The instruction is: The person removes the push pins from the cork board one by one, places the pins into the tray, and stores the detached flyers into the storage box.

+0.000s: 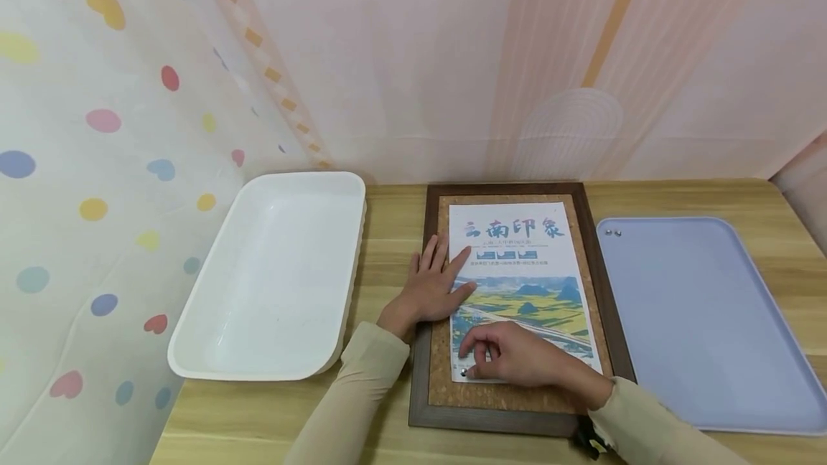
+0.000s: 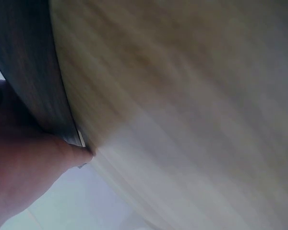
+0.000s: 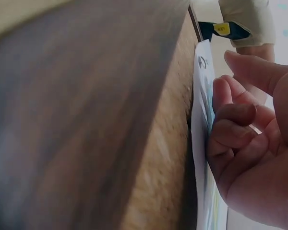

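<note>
Poster [image 1: 517,307]: on the corkboard [image 1: 484,398], which reaches the tabletop's [image 1: 390,235] back edge.
Left hand [image 1: 429,293]: fingers spread across the poster's left edge.
Right hand [image 1: 517,354]: fingers loosely curled, just beside the pin [image 1: 464,372] at the poster's lower-left corner.

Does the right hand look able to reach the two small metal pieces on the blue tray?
Likely yes: the right hand seems to hold nothing, and nothing covers the metal pieces on the tray.

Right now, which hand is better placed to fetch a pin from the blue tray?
The right hand, I think: its sleeve is beside the tray, where two pins sit in a corner. The left hand lies spread over the left edge of the poster, perhaps steadying it.
</note>
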### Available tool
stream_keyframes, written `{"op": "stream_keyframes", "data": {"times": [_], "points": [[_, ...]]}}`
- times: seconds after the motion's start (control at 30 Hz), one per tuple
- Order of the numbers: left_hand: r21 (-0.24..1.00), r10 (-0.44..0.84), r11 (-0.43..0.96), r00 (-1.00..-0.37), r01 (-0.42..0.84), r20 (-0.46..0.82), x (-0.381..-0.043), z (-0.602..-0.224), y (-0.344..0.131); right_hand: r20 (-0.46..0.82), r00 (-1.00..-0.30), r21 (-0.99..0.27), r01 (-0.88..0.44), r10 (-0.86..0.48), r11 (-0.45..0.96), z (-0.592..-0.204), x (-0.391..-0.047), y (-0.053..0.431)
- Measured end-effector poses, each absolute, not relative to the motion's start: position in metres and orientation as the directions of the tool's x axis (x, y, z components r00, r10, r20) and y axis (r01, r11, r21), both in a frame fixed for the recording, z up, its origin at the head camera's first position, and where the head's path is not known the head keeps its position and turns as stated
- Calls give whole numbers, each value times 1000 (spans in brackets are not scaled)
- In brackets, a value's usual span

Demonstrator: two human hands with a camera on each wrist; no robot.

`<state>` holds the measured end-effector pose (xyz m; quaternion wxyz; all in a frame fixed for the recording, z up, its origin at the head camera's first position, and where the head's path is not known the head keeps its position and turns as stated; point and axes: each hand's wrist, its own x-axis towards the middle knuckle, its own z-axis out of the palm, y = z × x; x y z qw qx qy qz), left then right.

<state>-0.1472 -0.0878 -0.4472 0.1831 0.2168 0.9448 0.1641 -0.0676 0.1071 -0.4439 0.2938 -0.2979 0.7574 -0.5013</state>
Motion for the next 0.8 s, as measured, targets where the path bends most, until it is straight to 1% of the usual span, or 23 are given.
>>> {"op": "stream_keyframes", "data": {"times": [0.27,0.63,0.8], "points": [[398,476,846,-838,354,-267,-147,-447,-88,-181,-647,-907,-181,-741,380,-444,-66,106],[401,477,846,-837,353,-270,-147,-446,-88,-163,-647,-890,-230,-745,394,-448,-66,103],[401,475,846,-838,351,-268,-146,-447,-88,-153,-636,-877,-265,-756,400,-447,-68,102]]}}
